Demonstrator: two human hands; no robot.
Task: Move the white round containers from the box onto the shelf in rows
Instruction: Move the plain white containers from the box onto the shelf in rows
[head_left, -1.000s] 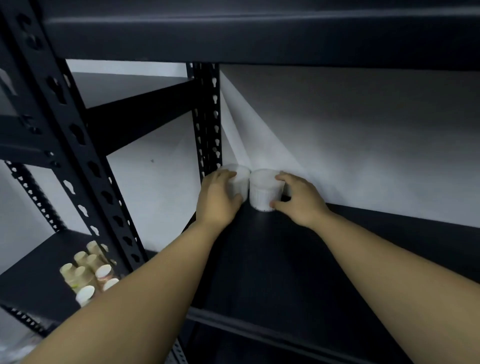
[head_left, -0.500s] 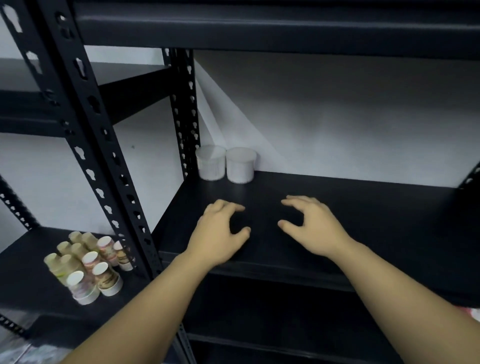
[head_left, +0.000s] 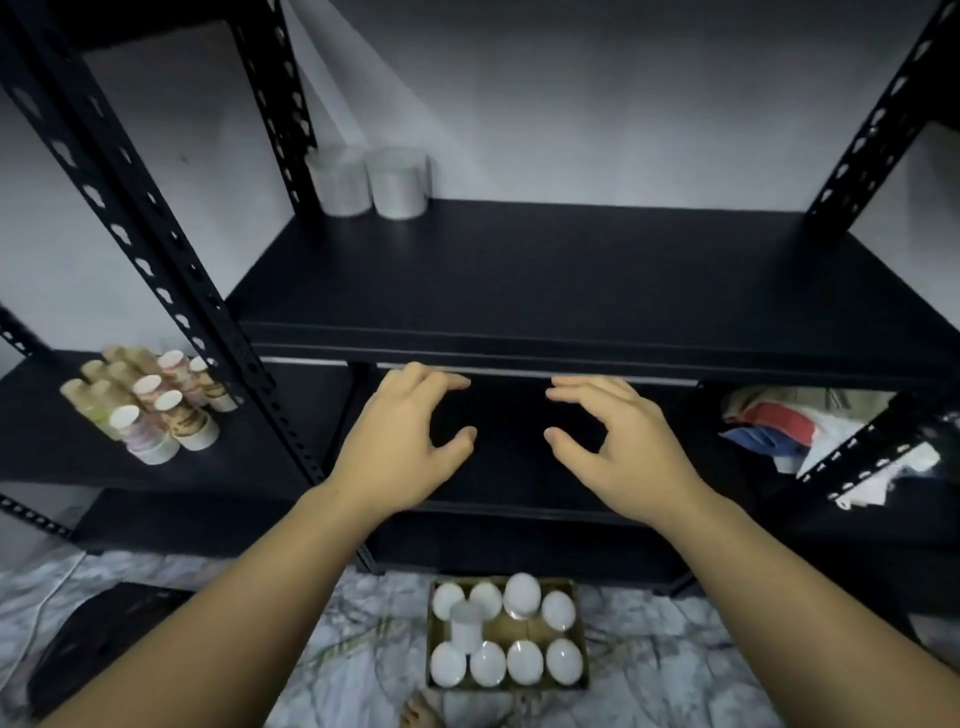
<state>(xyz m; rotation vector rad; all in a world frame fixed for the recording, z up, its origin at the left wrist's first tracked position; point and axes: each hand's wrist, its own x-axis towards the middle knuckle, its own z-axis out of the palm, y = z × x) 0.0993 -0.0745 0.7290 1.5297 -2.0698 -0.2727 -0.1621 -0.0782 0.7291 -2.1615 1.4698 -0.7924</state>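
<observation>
Hovering in front of the black shelf (head_left: 545, 280), both hands are empty: left hand (head_left: 402, 447) and right hand (head_left: 618, 452) each have fingers loosely curved and spread apart, thumb clear of the fingertips, nothing held. They hang just below the shelf's front edge, palms down, well apart from each other.

Two white round containers (head_left: 371, 182) stand upright, touching side by side, in the back left corner of the shelf against the rear post; they are blurred and no surface detail can be made out. The rest of the shelf surface to their right and front is bare.

The cardboard box (head_left: 506, 631) sits on the marbled floor (head_left: 171, 571) below, between the forearms. It holds more white containers: eight seen lid-up in two rows, one further container (head_left: 467, 623) standing taller among them. Its near edge meets a foot, partly cut off by the frame's bottom.

Left neighbouring shelf: a cluster of paper cups (head_left: 145, 400), partly hidden behind the perforated upright (head_left: 156, 244). Right lower shelf: crumpled bags (head_left: 789, 426), contents unreadable. A dark object (head_left: 98, 644) on the floor at left is partly covered by the left forearm; identity unclear.
</observation>
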